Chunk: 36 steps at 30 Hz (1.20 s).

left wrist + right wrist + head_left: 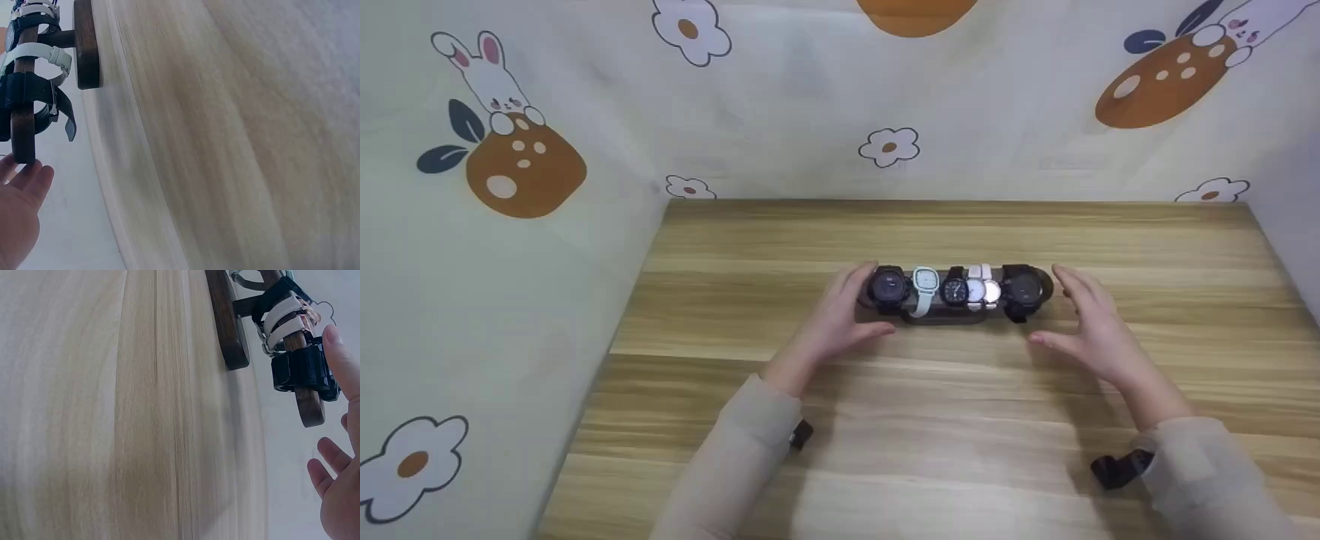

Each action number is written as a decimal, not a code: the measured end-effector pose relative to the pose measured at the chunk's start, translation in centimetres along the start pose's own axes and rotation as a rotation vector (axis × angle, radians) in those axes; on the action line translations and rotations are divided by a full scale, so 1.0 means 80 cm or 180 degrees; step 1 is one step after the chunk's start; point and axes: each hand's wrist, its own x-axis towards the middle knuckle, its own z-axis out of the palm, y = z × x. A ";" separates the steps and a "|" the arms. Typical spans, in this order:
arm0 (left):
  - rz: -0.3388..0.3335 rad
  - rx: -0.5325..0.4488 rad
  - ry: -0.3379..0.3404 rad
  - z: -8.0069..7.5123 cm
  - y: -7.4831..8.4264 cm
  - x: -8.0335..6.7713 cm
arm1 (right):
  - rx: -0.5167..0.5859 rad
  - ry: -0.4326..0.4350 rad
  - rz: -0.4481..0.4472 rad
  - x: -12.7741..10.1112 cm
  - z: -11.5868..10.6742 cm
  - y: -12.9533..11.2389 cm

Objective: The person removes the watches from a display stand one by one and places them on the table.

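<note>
Hands: your left hand (pixel 840 319) and right hand (pixel 1091 326) are hovering spread wide, holding nothing.
Risk: you're possibly tipping the watch stand (pixel 952 294) by bumping one end.

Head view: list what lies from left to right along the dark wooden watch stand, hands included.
Left hand → black round-faced watch → pale blue square-faced watch → small black watch with dark dial → white-strapped watch → large black watch → right hand. All five watches sit on the dark wooden watch stand.
</note>
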 end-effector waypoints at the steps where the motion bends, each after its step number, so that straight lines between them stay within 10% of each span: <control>1: 0.0001 -0.0019 0.0018 0.001 0.000 0.000 | 0.0001 0.0023 -0.0033 0.001 0.001 0.000; 36: 0.0125 -0.0204 -0.0007 0.010 -0.002 0.026 | -0.0004 -0.0188 -0.0116 0.026 -0.001 -0.016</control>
